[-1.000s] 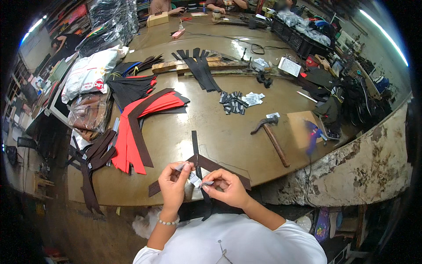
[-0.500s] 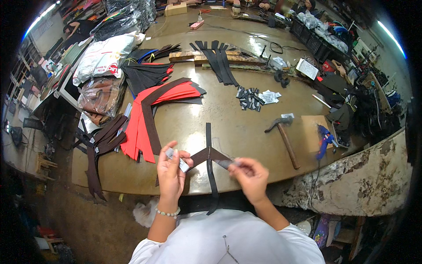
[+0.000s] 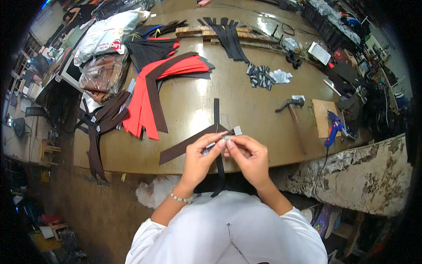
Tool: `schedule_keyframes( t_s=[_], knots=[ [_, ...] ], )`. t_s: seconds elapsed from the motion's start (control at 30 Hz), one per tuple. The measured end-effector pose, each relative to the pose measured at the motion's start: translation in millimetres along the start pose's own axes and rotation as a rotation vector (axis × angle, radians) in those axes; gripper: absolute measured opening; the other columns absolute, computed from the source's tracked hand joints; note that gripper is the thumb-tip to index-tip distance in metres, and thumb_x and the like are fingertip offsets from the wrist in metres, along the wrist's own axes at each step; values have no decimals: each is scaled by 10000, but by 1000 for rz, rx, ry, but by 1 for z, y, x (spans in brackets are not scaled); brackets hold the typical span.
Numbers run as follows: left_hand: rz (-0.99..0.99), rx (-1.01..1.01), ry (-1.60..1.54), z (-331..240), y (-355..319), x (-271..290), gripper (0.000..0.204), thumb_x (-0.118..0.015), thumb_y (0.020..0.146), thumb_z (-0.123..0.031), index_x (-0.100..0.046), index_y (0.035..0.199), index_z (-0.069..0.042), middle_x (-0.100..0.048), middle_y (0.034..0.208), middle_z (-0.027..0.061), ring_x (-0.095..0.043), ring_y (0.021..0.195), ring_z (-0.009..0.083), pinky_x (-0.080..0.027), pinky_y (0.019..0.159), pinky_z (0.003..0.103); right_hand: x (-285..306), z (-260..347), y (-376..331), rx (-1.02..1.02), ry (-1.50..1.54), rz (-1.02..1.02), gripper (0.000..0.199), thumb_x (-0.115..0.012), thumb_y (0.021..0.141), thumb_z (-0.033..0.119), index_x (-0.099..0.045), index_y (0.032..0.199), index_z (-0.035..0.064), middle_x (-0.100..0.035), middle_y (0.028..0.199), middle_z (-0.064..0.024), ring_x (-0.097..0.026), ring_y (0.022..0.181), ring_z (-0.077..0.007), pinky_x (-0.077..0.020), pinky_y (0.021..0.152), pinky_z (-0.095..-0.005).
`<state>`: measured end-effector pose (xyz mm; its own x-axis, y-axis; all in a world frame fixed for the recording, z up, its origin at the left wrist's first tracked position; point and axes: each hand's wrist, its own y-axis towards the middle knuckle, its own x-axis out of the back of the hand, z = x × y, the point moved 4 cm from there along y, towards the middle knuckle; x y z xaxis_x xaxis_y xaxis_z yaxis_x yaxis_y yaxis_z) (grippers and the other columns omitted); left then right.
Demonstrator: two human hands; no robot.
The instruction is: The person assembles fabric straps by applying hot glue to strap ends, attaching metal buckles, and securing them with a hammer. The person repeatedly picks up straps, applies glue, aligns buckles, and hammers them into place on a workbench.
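Observation:
My left hand (image 3: 200, 155) and my right hand (image 3: 247, 155) meet above the near edge of the brown worktable (image 3: 246, 101). Together they pinch a small silver metal buckle (image 3: 229, 133) at the end of a dark brown strap (image 3: 184, 146) that runs down-left across the table. A thin black strap (image 3: 216, 113) lies straight under my hands and hangs over the table edge. Fingers hide most of the buckle.
A stack of red and brown strips (image 3: 151, 90) lies to the left, black strips (image 3: 228, 33) at the far middle. A hammer (image 3: 293, 115), a cardboard piece (image 3: 324, 116) and a blue glue gun (image 3: 333, 128) sit to the right. Plastic bags (image 3: 103, 53) are far left.
My hands, spread apart half a second ago with the strap between them, have come together at the strap's end and now pinch the buckle. The view has moved closer to the table.

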<state>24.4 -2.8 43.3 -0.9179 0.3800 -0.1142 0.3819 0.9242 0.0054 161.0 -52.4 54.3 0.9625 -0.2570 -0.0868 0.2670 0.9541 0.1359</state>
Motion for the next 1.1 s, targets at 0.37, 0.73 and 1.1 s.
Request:
schedule_keyframes(
  t_s=[0.37, 0.73, 1.1],
  knots=[
    [-90, 38, -45, -2, -1, 10, 147, -772, 842, -102, -693, 929, -13, -675, 895, -1, -554, 770, 40, -447, 700, 198, 11, -1, 12, -146, 238, 61, 285, -652, 939, 75, -592, 1184, -57, -642, 953, -73, -628, 813, -120, -544, 731, -252],
    [-25, 65, -16, -1, -1, 9, 172, -736, 882, -124, -724, 1003, -3, -675, 870, -6, -558, 770, 38, -458, 689, 200, 6, -4, 8, -200, 235, 106, 153, -640, 934, 22, -660, 1053, -72, -671, 926, -93, -655, 774, -125, -570, 703, -243],
    [-53, 42, -17, 6, -4, 10, 153, -728, 889, -123, -723, 968, 8, -684, 854, -9, -555, 752, 30, -463, 667, 197, 7, -9, 6, -234, 146, 137, 170, -652, 921, 18, -660, 1057, -83, -658, 962, -109, -671, 813, -153, -601, 741, -269]
  ],
)
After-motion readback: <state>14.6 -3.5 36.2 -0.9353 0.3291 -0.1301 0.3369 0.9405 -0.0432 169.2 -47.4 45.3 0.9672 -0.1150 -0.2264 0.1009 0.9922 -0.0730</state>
